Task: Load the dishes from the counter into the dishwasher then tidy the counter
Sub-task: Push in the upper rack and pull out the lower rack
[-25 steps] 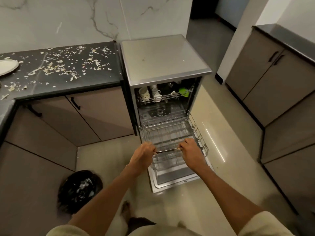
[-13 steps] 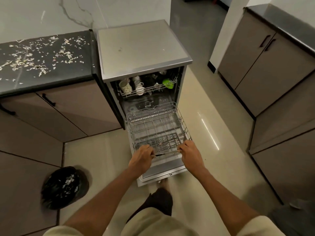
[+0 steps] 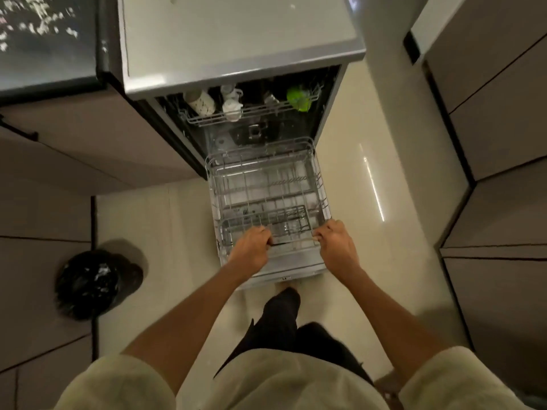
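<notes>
Dishwasher (image 3: 236, 39), freestanding, brushed-steel top, door dropped flat to the floor. Lower rack (image 3: 268, 190): grey wire basket, drawn fully out over the door, with rows of thin upright tines and a small wire cutlery cage at its near edge. Left hand (image 3: 251, 247) and right hand (image 3: 336, 242): both arms reach forward and down, knuckles up, fingers curled over the rack's front rail, one near each corner. Upper rack (image 3: 251, 112): inside the cavity, holding a pale patterned mug (image 3: 201, 102), a white cup (image 3: 232, 109) and a bright green item (image 3: 299, 97). Dark stone counter (image 3: 44, 54): left of the machine, strewn with pale scraps. Black bin bag (image 3: 88, 284): glossy, on the cream tiled floor, well left of the door.
</notes>
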`<state>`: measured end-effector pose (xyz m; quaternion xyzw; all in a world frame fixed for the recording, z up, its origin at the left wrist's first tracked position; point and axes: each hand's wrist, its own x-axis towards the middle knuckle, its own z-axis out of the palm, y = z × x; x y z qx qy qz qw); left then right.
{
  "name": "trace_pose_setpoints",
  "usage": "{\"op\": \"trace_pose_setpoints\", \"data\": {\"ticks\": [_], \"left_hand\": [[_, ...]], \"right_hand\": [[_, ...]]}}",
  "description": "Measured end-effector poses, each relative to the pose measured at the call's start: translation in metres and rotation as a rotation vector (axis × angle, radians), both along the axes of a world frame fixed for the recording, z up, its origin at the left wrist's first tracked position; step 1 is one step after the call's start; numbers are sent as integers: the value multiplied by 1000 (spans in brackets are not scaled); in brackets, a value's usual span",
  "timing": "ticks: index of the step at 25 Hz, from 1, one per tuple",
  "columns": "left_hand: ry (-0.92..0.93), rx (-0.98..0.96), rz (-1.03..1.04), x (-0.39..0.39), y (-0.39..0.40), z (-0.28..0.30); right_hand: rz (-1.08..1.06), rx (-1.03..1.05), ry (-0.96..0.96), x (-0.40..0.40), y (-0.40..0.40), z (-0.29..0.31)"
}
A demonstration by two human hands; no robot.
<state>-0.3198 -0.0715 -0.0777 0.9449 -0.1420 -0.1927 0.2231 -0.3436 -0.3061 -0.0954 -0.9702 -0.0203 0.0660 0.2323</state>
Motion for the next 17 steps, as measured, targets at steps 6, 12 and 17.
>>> {"op": "trace_pose_setpoints", "data": {"ticks": [6,12,17], "left_hand": [[101,30,38,61,-10,-50],[178,66,120,97,-18,-144],[220,100,196,111,-25,-237]], "right_hand": [[18,33,28,65,-10,-52],[109,22,134,116,-17,-148],[167,16,185,141,-26,-239]]}}
